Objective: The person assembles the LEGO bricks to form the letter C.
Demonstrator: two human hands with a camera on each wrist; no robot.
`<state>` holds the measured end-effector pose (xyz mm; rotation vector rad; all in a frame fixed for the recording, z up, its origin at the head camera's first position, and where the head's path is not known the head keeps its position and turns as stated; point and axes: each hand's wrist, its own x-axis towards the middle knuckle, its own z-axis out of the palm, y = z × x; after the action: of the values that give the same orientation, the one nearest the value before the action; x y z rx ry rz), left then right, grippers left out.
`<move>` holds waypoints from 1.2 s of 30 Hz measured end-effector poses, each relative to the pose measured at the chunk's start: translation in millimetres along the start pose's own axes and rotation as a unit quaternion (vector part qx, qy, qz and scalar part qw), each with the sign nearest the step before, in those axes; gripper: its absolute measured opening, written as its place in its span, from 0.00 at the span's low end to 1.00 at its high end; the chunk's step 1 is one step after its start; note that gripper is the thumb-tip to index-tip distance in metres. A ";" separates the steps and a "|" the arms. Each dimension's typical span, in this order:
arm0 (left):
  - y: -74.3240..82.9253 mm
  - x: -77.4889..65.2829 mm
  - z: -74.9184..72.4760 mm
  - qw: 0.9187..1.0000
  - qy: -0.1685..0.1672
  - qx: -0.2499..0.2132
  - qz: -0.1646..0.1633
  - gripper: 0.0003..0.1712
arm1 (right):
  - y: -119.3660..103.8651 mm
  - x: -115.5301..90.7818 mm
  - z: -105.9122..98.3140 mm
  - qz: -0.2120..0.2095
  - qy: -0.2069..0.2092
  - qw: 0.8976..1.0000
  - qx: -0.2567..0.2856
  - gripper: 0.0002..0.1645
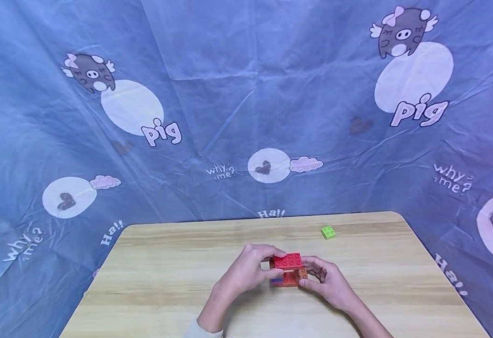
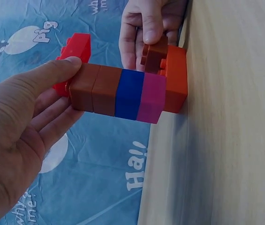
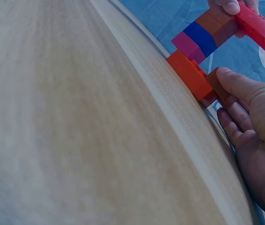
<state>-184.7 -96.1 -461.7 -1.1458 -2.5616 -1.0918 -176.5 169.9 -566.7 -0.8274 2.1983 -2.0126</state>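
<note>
A toy-brick build stands on the table, with an orange-red brick [image 2: 175, 84] at its base. On one end rises a column: a pink brick [image 2: 151, 98], a blue brick [image 2: 128, 95], two brown bricks [image 2: 95, 89], then a long red brick [image 1: 288, 261] across the top, reaching out sideways. My left hand [image 1: 246, 268] grips the column's upper end, thumb where red meets brown. At the base's other end, my right hand [image 1: 329, 281] pinches another brown brick [image 3: 218, 86] between thumb and fingers. This brown brick touches the base; whether it is fully pressed on I cannot tell.
A lime green brick [image 1: 328, 232] lies apart near the back of the wooden table [image 1: 166, 263], right of the build. Behind the table's rear edge hangs a blue printed cloth [image 1: 212, 117], which also surrounds the sides.
</note>
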 end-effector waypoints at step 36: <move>1.8 -1.4 -0.4 0.999 -0.014 0.049 0.007 0.20 | -1.7 0.3 0.9 0.019 0.002 1.000 -0.005 0.30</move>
<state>-182.5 -96.4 -460.9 -1.1614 -2.5923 -0.9415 -175.8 168.9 -565.1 -0.7773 2.2108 -1.9895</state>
